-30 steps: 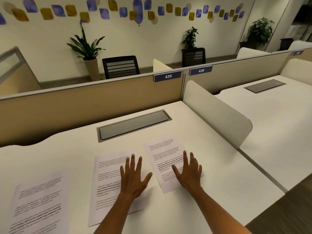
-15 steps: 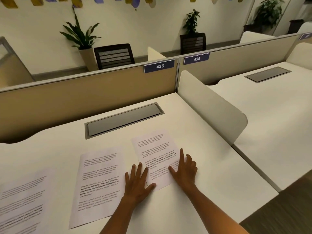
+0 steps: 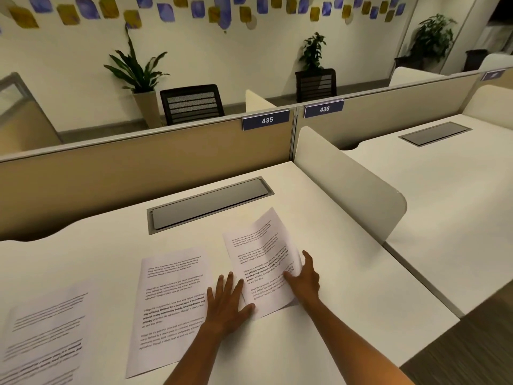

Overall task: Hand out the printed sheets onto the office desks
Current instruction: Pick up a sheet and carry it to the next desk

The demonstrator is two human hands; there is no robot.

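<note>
Three printed sheets lie on the white desk (image 3: 347, 273) labelled 435. The right sheet (image 3: 261, 257) is lifted along its right edge and curls upward. My right hand (image 3: 304, 279) grips that edge, thumb on the printed face and fingers behind. My left hand (image 3: 226, 304) lies flat with fingers spread, its thumb on the sheet's lower left corner, partly over the middle sheet (image 3: 172, 304). A third sheet (image 3: 44, 332) lies flat at the far left, blurred.
A grey cable hatch (image 3: 208, 204) is set into the desk behind the sheets. A low white divider (image 3: 349, 179) separates this desk from the neighbouring desk (image 3: 444, 207) labelled 436. A beige partition (image 3: 138, 170) runs along the back, with chairs and plants beyond.
My right hand moved from lying flat on the right sheet to gripping its right edge, which rose off the desk. My left hand slid right onto that sheet's lower left corner.
</note>
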